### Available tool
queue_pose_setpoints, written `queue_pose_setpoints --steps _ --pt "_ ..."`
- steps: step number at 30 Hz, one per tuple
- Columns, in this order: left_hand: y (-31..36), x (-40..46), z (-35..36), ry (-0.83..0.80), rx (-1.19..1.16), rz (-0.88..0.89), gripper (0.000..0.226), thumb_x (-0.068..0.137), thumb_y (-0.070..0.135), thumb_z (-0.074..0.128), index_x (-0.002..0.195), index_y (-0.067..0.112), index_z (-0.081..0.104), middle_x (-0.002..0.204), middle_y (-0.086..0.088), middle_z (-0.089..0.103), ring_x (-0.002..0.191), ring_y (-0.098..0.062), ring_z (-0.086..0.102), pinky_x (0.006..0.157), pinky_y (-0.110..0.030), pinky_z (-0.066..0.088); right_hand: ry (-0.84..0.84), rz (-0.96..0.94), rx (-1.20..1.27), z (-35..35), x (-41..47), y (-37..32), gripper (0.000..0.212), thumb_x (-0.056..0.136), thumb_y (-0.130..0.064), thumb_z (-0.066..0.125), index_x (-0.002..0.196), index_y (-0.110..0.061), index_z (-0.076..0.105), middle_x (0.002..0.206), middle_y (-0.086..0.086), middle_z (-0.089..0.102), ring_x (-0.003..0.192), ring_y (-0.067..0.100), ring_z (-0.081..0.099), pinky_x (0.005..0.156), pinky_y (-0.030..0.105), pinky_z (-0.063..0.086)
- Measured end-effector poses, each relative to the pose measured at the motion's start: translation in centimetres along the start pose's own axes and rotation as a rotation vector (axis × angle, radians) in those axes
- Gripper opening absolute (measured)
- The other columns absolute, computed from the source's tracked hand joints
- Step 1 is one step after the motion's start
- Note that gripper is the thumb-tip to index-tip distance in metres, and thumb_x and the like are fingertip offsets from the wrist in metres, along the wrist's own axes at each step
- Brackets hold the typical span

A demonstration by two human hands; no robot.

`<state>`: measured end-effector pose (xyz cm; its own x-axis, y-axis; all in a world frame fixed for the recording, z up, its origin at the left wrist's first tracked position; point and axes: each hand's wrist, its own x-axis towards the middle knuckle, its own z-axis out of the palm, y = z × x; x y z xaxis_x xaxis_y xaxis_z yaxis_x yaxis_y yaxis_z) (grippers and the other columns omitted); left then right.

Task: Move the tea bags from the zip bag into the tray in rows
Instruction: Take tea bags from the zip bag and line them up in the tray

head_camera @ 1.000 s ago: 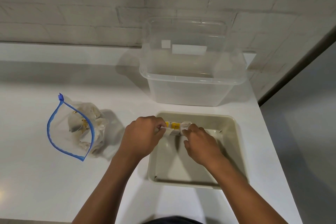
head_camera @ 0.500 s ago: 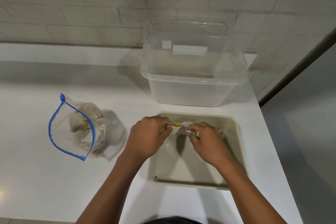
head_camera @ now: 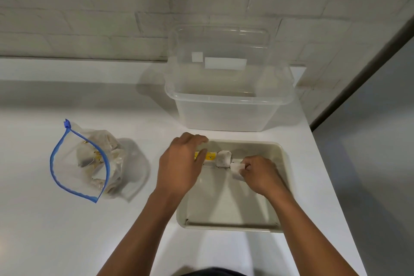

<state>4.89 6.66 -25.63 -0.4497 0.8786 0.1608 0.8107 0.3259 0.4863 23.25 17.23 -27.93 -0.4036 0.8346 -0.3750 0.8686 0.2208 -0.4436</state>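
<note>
A beige tray (head_camera: 233, 224) sits on the white counter in front of me. Along its far side lie a yellow-tagged tea bag (head_camera: 209, 156) and a grey tea bag (head_camera: 223, 159) side by side. My left hand (head_camera: 181, 163) hovers over the tray's far left corner, its fingers curled at the yellow tag. My right hand (head_camera: 259, 173) pinches a white tea bag (head_camera: 235, 167) just right of the grey one. The open zip bag (head_camera: 89, 163) with a blue seal lies to the left, holding several more tea bags.
A clear plastic bin (head_camera: 226, 105) stands just behind the tray, with its lid leaning on the brick wall. The counter's right edge (head_camera: 324, 163) runs close to the tray. Bare counter lies between the zip bag and the tray.
Both hands have moved apart and down into the tray. The tea bags that were bunched between them now lie spread in a row along the far side.
</note>
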Motion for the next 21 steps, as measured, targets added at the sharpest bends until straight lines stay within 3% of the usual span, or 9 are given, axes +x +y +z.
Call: queue_pose_setpoints --steps 3,8,15,21 --pt "-1.3 -0.3 -0.5 0.036 -0.029 -0.041 0.030 0.093 0.031 0.063 0.123 0.036 0.061 0.115 0.011 0.058 0.100 -0.014 0.059 0.072 -0.031 0.053 0.088 0.020 -0.067 0.8 1.0 0.1 0.030 0.089 -0.011 0.054 0.061 -0.021 0.050 0.069 0.000 0.063 0.074 0.027 0.061 0.058 0.028 0.045" --pt "-2.5 -1.0 -0.2 0.009 -0.065 -0.072 0.036 0.093 0.033 0.062 0.129 0.038 0.056 0.117 0.012 0.054 0.083 -0.016 0.059 0.068 -0.031 0.051 0.189 0.052 -0.184 1.4 2.2 0.0 0.012 0.089 -0.015 0.060 0.088 -0.018 0.072 0.088 0.005 0.073 0.086 0.029 0.069 0.064 0.027 0.045" --pt "-3.1 -1.6 0.5 0.024 -0.175 -0.117 0.054 0.093 0.039 0.062 0.143 0.038 0.040 0.113 0.015 0.051 0.061 -0.008 0.049 0.066 -0.026 0.041 0.197 0.073 -0.192 1.7 2.8 0.5 0.019 0.091 -0.024 0.058 0.087 -0.017 0.075 0.085 0.007 0.073 0.084 0.029 0.069 0.061 0.026 0.041" --pt "-3.3 -1.6 0.6 0.013 -0.186 -0.144 0.052 0.094 0.041 0.061 0.141 0.039 0.040 0.112 0.016 0.051 0.060 -0.010 0.051 0.068 -0.026 0.041 0.235 0.043 -0.188 2.0 2.9 0.4 0.032 0.098 -0.035 0.050 0.091 -0.017 0.075 0.088 0.008 0.074 0.087 0.028 0.069 0.066 0.029 0.046"
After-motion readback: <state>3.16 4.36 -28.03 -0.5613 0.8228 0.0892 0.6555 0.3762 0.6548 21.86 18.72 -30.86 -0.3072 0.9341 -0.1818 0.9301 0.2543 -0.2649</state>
